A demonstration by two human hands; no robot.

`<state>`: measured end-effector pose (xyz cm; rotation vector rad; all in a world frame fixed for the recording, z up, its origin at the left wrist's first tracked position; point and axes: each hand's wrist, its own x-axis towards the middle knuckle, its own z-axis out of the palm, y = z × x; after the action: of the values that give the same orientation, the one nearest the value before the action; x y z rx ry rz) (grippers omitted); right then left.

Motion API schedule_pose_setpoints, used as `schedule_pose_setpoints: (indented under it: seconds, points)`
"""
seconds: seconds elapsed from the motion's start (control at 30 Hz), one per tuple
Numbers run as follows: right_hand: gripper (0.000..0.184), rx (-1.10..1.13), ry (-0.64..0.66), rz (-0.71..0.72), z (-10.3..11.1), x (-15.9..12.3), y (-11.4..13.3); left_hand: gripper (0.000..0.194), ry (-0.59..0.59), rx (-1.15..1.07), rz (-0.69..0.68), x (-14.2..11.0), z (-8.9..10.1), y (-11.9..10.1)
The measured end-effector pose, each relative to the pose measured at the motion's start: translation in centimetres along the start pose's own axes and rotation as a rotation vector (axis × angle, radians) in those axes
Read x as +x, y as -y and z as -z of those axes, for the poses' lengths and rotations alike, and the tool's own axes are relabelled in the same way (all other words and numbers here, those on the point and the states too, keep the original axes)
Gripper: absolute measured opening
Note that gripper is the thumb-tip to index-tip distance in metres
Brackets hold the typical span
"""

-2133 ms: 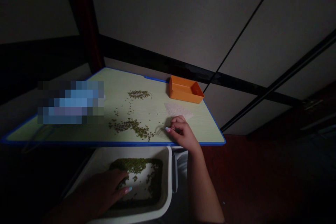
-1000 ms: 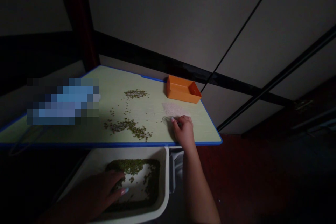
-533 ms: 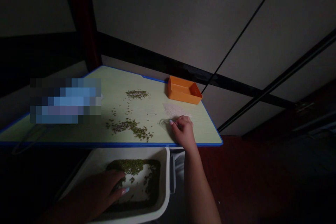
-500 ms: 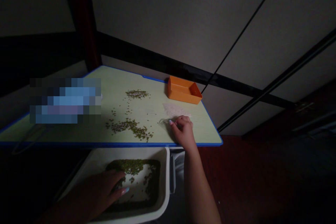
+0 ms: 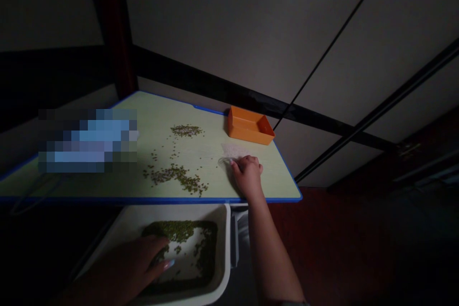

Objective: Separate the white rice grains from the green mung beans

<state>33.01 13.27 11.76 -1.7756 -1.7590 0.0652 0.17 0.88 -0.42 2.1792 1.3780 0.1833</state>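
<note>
My right hand [image 5: 247,173] is closed over the right part of the table, with thumb and fingers pinched on a small clear object with a thin rounded rim [image 5: 224,160]. Its exact kind is too faint to make out. Just beyond it lies a patch of fine pale grains [image 5: 232,148], partly covered by the hand. Below the table edge, my left hand [image 5: 143,258] reaches into a white plastic tub [image 5: 225,248], thumb and fingers apart. Green bean-like grains [image 5: 175,230] lie in the tub near its fingertips. Shadow darkens the back of that hand.
An orange open box [image 5: 251,126] stands at the table's far right corner. Two scattered patches of mixed grains, one farther [image 5: 187,130] and one nearer [image 5: 179,175], lie on the blue-edged table [image 5: 122,172]. A blurred-out bluish screen [image 5: 96,138] is at left. Cabinet panels rise behind.
My right hand has shifted slightly and turned with the clear object, at the near side of the pale grains. My left hand stays in the tub almost unmoved. The view has moved slightly.
</note>
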Motion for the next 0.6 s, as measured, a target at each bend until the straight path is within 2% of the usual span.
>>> schedule_pose_setpoints:
  seconds: [0.17,0.37,0.6]
  points:
    - [0.027,-0.013,0.06,0.005,0.0,0.2,0.2,0.049,-0.007,0.012,0.007,0.2,0.3,-0.8]
    - [0.029,0.021,0.116,0.083,0.6,-0.2,0.4,0.043,-0.023,0.014,0.037,0.3,0.9,-2.4]
    - [0.038,0.153,0.137,0.126,0.9,-0.7,-0.6,0.047,-0.057,-0.004,0.024,-0.1,0.1,-2.0]
